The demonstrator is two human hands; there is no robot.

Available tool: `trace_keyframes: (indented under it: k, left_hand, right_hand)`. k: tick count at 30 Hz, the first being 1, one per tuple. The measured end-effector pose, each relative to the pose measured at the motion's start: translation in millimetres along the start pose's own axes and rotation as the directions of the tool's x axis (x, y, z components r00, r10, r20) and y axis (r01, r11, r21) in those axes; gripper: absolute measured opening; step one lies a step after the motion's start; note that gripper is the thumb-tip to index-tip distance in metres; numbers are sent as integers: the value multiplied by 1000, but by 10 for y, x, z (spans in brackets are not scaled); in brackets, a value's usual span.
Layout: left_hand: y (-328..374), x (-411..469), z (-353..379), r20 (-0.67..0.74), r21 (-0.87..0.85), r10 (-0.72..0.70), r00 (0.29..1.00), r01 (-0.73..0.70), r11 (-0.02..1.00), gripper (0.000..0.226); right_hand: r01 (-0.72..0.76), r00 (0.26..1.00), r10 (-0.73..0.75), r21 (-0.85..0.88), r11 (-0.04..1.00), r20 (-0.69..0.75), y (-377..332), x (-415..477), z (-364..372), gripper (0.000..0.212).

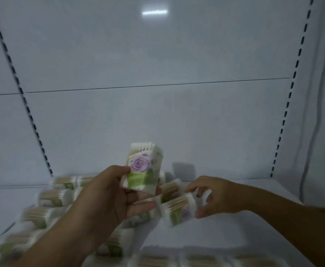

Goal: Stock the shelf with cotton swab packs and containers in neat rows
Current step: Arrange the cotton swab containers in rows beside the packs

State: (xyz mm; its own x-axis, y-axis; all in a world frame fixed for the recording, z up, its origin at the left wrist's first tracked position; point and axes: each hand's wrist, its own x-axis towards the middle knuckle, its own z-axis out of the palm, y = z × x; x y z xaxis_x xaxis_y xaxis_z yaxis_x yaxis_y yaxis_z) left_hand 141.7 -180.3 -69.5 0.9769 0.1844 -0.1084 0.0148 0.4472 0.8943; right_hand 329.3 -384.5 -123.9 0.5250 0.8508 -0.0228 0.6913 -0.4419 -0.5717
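Cotton swab packs (52,197) are laid on the white shelf (234,237): at least four are counted in a line at the left, and three more, blurred, along the near edge. One rose-printed pack (144,170) is held upright above them, with the fingers of the left hand (107,199) clamped on its lower end. A second pack (179,209) is gripped by the right hand (215,197), fingers and thumb curled round it, low over the shelf.
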Motion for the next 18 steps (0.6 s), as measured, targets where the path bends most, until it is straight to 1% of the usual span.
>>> trace_keyframes:
  k: [3,4,5,6,7,9,10,12,14,15,16,17,18]
  left_hand:
    - [-117,-42,26,-18,-175,21,1000,-23,984,53]
    - [-143,-60,47,-10,-210,43,999,-44,977,58]
    - [-161,-76,70,-15,-225,76,997,-77,971,67]
    - [-179,-91,81,-42,-228,113,993,-120,966,78]
    - [-198,-104,76,-86,-223,164,983,-179,958,83]
    - [-224,-127,48,-148,-219,276,950,-304,927,85]
    - [-237,-133,41,-149,-233,310,939,-338,912,85]
    - [-284,-132,16,-85,-262,334,939,-344,902,88]
    - [-328,-117,-25,32,-263,327,944,-308,914,86]
    - [-343,-115,-30,115,-251,324,939,-288,924,81]
    - [-346,-122,-3,211,-249,331,920,-277,928,75]
    - [-354,-121,19,270,-246,336,902,-273,930,69]
    - [-377,-100,8,241,-258,371,897,-309,915,64]
  right_hand:
    - [99,995,-99,-101,990,8,-40,206,17,37]
    - [118,993,-115,-104,988,27,-53,247,-39,33]
    - [140,990,-136,-82,987,47,-69,274,-121,30]
    - [162,985,-160,-24,987,61,-99,285,-216,27]
    - [177,981,-182,75,981,62,-143,286,-311,23]
    - [194,977,-213,318,928,25,-271,291,-457,20]
    - [197,975,-223,429,882,11,-337,304,-491,22]
    - [190,968,-250,583,790,24,-460,333,-468,25]
    - [181,958,-283,662,728,49,-574,355,-371,31]
    - [175,954,-293,677,715,64,-626,355,-325,37]
    - [167,951,-298,680,714,79,-676,350,-289,42]
    - [163,950,-300,679,716,89,-715,340,-259,46]
    - [164,948,-304,676,719,93,-747,328,-232,49]
